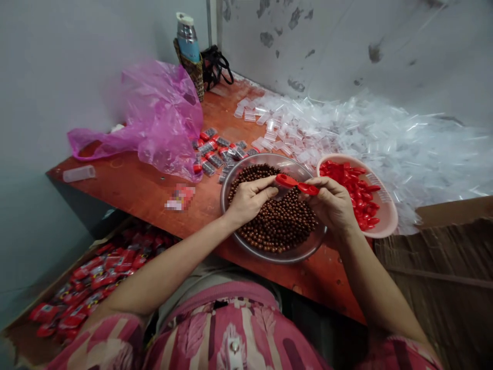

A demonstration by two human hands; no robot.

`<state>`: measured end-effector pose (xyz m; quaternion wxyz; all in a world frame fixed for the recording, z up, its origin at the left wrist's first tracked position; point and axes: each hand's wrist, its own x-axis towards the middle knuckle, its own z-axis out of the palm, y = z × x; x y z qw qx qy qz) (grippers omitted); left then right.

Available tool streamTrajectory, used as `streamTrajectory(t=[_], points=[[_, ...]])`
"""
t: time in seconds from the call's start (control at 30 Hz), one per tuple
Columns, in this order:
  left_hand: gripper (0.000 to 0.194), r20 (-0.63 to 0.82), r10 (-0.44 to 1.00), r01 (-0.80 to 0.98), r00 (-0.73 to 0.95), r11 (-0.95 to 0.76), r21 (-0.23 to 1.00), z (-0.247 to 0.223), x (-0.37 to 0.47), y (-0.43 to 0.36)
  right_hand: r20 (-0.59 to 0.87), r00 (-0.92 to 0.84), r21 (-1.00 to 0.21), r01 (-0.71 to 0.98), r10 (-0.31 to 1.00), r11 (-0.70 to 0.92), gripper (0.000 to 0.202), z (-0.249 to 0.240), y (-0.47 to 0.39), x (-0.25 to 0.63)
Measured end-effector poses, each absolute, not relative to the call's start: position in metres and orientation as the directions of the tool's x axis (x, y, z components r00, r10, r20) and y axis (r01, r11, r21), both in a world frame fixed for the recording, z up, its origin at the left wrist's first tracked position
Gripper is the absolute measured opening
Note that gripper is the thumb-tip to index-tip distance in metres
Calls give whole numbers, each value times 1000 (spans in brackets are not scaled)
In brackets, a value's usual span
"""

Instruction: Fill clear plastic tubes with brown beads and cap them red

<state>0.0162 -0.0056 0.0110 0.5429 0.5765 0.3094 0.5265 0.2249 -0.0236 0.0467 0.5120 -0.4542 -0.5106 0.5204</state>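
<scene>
Clearly the filling step was under way: both hands met over the metal bowl of small brown beads at the centre of the frame. The left hand was closed, thumb and fingers pinched at the mouth of a small clear tube that was hard to make out between the two hands. The right hand was closed as well, holding a red scoop whose tip pointed left toward the other hand — as I judged it, beads were being tipped into the tube.

Just right of the bowl, touching its rim, sat a pink basket of red caps. Behind, across the upper right of the frame, lay a heap of empty clear tubes. Filled, red-capped tubes were clustered just beyond the bowl, beside a pink plastic bag at the upper left. A box of red packets stood below the bench, lower left.

The next move, I reckoned, called for a steady tube and a cap from the basket — pressed on squarely without spilling beads back over the bowl.
</scene>
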Motion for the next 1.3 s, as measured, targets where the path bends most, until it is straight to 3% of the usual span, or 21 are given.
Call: streamTrajectory(t=[0.13, 0.33, 0.63, 0.73, 0.87, 0.93, 1.0, 1.07, 1.17, 1.23, 1.3], points=[[25, 371, 879, -33, 298, -379, 925, 13, 15, -9, 24, -180, -998, -55, 983, 14, 45, 52, -17, 216], [25, 410, 855, 91, 319, -458, 884, 15, 16, -14, -232, -395, -937, -156, 889, -313, 46, 53, -20, 196], [25, 542, 794, 136, 275, -590, 796, 17, 16, -11, -214, -290, -904, -303, 933, -301, 27, 47, -18, 169], [26, 507, 818, 150, 271, -556, 817, 21, 14, -7, -190, -258, -942, -225, 947, -250, 30, 50, -13, 165], [29, 425, 876, 158, 231, -464, 872, 25, 3, 11, -165, -416, -983, -9, 894, -186, 57, 56, 23, 173], [29, 388, 908, 142, 159, -410, 901, 26, -8, 30, -124, -433, -991, 105, 893, -87, 70, 57, 58, 183], [31, 345, 936, 106, 64, -350, 931, 23, -21, 54, -32, -352, -969, 239, 935, 57, 68, 54, 101, 193], [35, 317, 948, 82, -21, -314, 946, 17, -35, 82, 50, -265, -845, 503, 963, 183, 50, 47, 145, 199], [37, 293, 949, 145, -118, -275, 950, 2, -53, 117, -27, -259, -340, 911, 966, 234, 31, 28, 199, 196], [41, 288, 946, 203, -151, -256, 945, -7, -59, 130, -109, -245, -83, 968, 963, 236, 33, 13, 222, 188], [43, 298, 945, 248, -133, -259, 933, -12, -59, 132, -154, -238, -7, 971, 959, 240, 38, -1, 236, 181]])
